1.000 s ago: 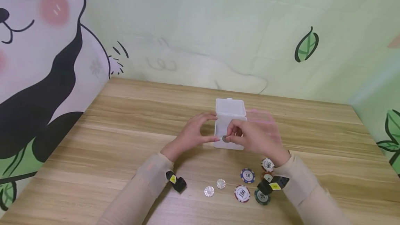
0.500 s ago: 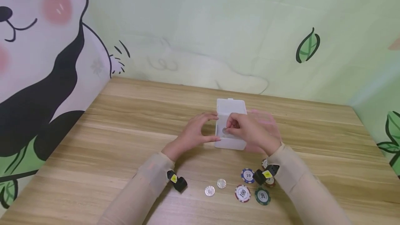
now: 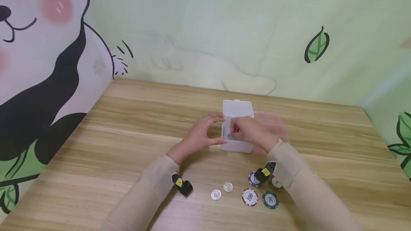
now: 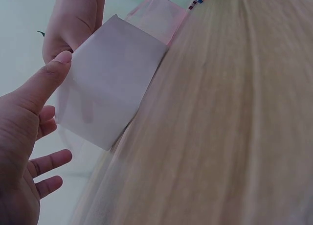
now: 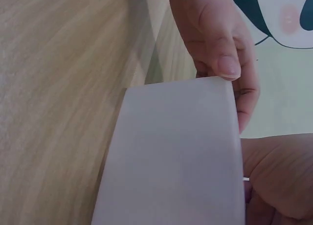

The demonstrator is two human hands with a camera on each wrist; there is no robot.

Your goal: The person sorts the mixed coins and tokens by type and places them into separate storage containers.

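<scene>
The left hand (image 3: 196,135) spreads its grip wide, thumb touching the white box (image 3: 237,147) on the desk (image 3: 135,113); the right hand (image 3: 252,131) pinches a silver disc (image 3: 229,136) at the box's opening.

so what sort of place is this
Perhaps a recording corner with a children's theme: a wood-grain table stands before a pale green backdrop, which shows a cartoon panda and a green leaf.
</scene>
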